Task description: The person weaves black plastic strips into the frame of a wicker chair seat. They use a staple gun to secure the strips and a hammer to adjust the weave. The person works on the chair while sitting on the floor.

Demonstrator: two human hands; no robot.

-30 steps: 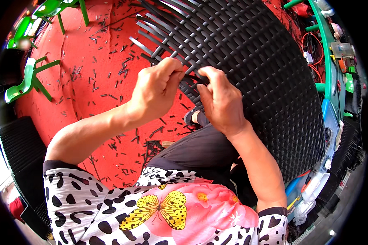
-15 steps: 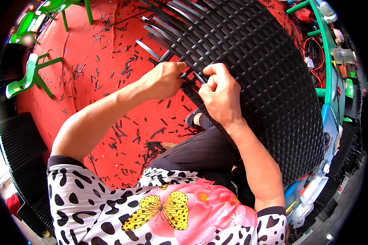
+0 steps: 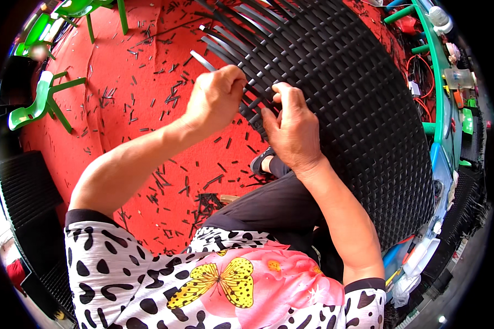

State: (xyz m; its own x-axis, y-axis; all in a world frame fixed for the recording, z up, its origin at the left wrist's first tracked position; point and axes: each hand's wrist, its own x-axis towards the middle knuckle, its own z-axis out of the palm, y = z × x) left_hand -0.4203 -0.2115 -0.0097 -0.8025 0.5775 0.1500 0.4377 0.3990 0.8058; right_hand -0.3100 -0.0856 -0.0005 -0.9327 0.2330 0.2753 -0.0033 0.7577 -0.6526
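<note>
Weave (image 3: pixel 362 120), black and closely plaited, spreads over the right side of a red carpet (image 3: pixel 126 104) in the head view I follow from a distance. A fringe of loose strands (image 3: pixel 202 60) juts from its upper left edge. The left hand (image 3: pixel 217 98) is curled tight there, fingertips against the edge just below the fringe; the fingers themselves hide the grip, so I cannot tell whether a strand lies in it. The right hand (image 3: pixel 293 123), near the left one but apart from it, bends over the weave's same edge, thumb and forefinger parted; whether its other fingers hold anything, I cannot tell. Below that edge I make out a dark-trousered leg (image 3: pixel 274 205) and a shoe (image 3: pixel 260 163). Black scraps (image 3: pixel 207 204) litter the carpet, some heaped near the leg. Green chairs (image 3: pixel 38 107) stand along the carpet's left edge. Beyond the weave's right edge I see a green frame (image 3: pixel 437 66), a clear jar (image 3: pixel 460 78) just past it.
</note>
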